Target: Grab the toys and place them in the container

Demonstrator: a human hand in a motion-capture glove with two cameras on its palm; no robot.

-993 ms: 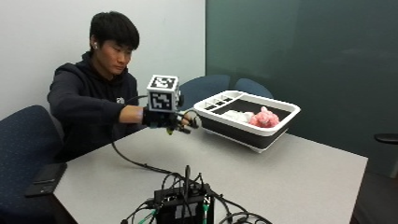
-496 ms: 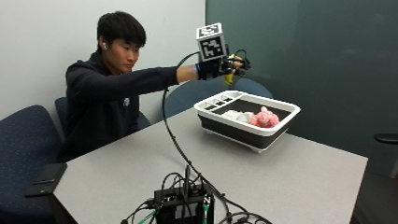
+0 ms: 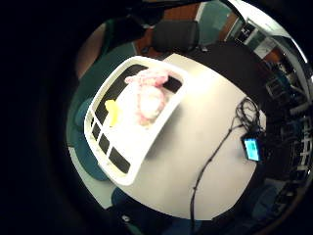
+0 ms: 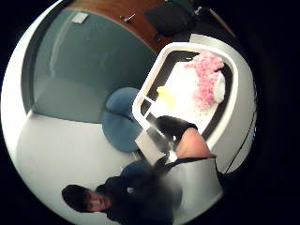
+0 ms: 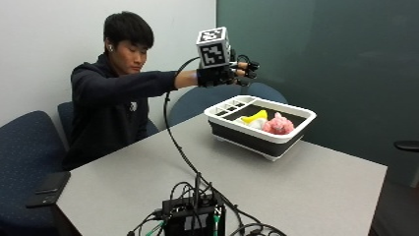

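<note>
A white container with dark walls [image 5: 262,142] stands at the far side of the table. Inside it lie a yellow toy [image 5: 254,118] and a pink plush toy [image 5: 278,124], side by side. My gloved right hand [image 5: 225,73] hovers well above the container's near-left corner, fingers relaxed and holding nothing. The little finger side palm view looks straight down on the container's rim [image 3: 105,161], with the yellow toy [image 3: 112,111] beside the pink plush [image 3: 149,98]. In the thumb side palm view, both the yellow toy [image 4: 163,92] and the pink plush [image 4: 206,79] lie in the container below a gloved finger [image 4: 176,126].
A black box with a tangle of cables [image 5: 193,214] sits at the table's front edge, and one cable runs up to the hand. A dark phone [image 5: 45,189] lies at the left corner. Blue chairs [image 5: 26,147] stand around the table.
The hand rose from table height with a yellow toy, reached over the container and let it go. The yellow toy now lies in the container beside the pink plush.
</note>
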